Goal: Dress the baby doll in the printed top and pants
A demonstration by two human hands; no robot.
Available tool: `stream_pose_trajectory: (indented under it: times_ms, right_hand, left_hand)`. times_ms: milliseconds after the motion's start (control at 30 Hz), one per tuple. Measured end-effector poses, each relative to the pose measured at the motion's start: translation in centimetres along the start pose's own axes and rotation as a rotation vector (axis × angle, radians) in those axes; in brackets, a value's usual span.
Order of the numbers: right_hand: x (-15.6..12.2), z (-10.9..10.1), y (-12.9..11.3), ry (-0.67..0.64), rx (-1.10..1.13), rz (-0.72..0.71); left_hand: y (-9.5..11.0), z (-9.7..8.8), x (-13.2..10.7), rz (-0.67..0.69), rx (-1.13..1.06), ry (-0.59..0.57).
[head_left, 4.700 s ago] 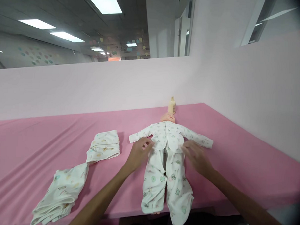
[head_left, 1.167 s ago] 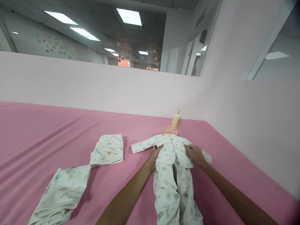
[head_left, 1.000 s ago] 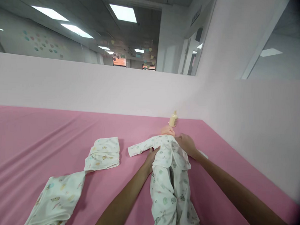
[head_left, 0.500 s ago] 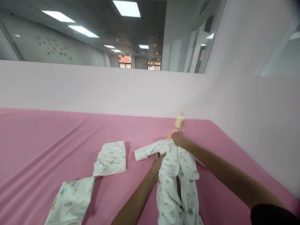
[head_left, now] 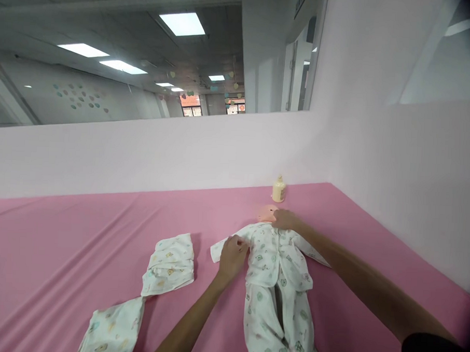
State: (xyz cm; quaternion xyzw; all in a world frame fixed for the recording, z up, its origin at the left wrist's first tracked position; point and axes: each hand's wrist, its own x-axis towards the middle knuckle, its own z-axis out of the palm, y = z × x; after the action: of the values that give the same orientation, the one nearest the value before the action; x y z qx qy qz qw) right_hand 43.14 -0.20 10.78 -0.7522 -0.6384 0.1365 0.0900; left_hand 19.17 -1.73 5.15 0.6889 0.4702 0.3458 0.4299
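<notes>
A doll with a pinkish head (head_left: 267, 213) lies on its back, dressed in a white printed baby top (head_left: 265, 255) and matching baby pants (head_left: 263, 322). At its left-hand sleeve, close to the shoulder, my left hand (head_left: 232, 256) has its fingers curled in a pinch on the cloth. My right hand (head_left: 285, 219) is closed at the collar, just under the doll's chin, and partly covers the head. The other sleeve stretches out to the right beneath my right forearm.
A pale yellow pump bottle (head_left: 278, 189) stands behind the doll's head, near the white wall (head_left: 161, 154). Two folded printed cloths, one farther (head_left: 171, 264) and one nearer (head_left: 113, 329), lie to the left on the pink sheet (head_left: 68, 252). Above the wall is a window.
My left hand has moved up from the side of the top onto the sleeve, and its fingers have curled. My right hand stays at the collar. The view has tilted slightly.
</notes>
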Motion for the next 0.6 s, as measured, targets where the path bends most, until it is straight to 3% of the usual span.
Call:
stream_pose_trajectory:
  times_ms: [67, 133, 233, 333, 600]
  right_hand:
    - [-0.2, -0.2, 0.9, -0.033, 0.194, 0.0]
    - [-0.4, -0.2, 1.8, -0.047, 0.374, -0.019]
    - [-1.0, 0.5, 2.9, -0.021, 0.582, -0.048]
    - [-1.9, 1.5, 3.4, 0.001, 0.713, -0.075]
    - [-2.7, 3.5, 3.6, 0.006, 0.84, -0.12]
  left_hand:
    - [1.4, 1.0, 1.6, 0.221, 0.145, 0.105]
    - [2.5, 2.9, 3.4, 0.335, 0.177, 0.032]
    - [3.3, 5.8, 5.4, 0.374, 0.163, -0.127]
    - [3.1, 7.6, 6.2, 0.415, 0.212, -0.15]
    - [1.9, 7.8, 6.3, 0.435, 0.292, -0.089]
